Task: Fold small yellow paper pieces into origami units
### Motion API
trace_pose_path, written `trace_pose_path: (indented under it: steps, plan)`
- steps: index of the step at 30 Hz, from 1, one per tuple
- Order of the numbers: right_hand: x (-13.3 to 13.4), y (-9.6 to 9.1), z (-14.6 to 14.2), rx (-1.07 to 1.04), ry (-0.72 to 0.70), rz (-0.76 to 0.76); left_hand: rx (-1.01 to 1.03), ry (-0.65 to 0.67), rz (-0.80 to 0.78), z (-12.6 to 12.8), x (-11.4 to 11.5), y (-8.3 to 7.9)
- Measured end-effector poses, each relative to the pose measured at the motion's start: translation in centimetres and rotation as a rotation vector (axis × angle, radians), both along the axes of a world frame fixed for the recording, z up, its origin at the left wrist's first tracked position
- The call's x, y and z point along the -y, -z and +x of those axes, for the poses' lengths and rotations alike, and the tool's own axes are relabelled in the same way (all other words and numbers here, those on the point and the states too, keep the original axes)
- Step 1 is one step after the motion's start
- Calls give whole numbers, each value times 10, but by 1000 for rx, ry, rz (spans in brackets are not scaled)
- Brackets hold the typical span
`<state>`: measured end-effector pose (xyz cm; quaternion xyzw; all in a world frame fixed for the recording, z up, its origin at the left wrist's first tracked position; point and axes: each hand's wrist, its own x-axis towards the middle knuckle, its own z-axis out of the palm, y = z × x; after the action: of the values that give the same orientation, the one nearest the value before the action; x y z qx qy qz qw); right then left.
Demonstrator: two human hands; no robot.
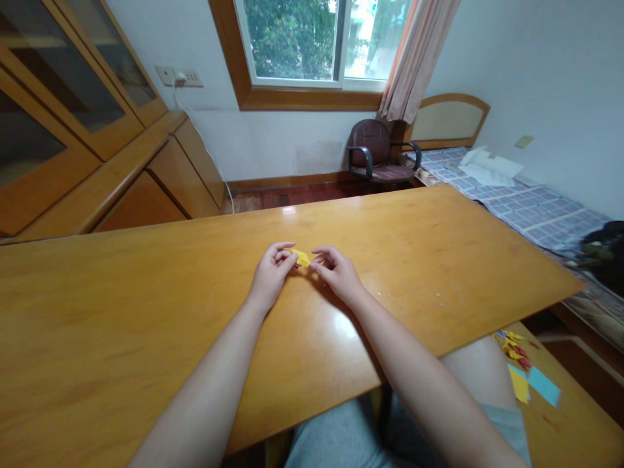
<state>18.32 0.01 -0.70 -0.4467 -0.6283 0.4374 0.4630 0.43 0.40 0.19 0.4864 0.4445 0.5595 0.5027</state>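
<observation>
A small piece of folded yellow paper [302, 257] lies on the wooden table [146, 312] between my two hands. My left hand [271, 273] pinches its left end with curled fingers. My right hand [336, 272] pinches its right end, fingers bent over it. Both hands rest on the tabletop near the middle. Most of the paper is hidden by my fingers.
Wooden cabinets [73, 130] stand along the left wall. A dark office chair [375, 153] sits under the window, and a bed [526, 208] runs along the right. A low bench at the lower right holds coloured paper sheets [529, 380] and small folded pieces [511, 344].
</observation>
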Motion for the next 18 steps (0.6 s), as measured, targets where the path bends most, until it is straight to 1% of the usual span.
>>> trace_pose_path:
  steps: [6,11,18]
  plan:
    - [4,-7,0,100,-119,48,-71,-9,9,-1,0,2]
    - [6,-12,1,139,-129,101,-136,-9,21,0,1,0]
    - [8,-16,0,171,-132,130,-170,-21,39,1,1,-1]
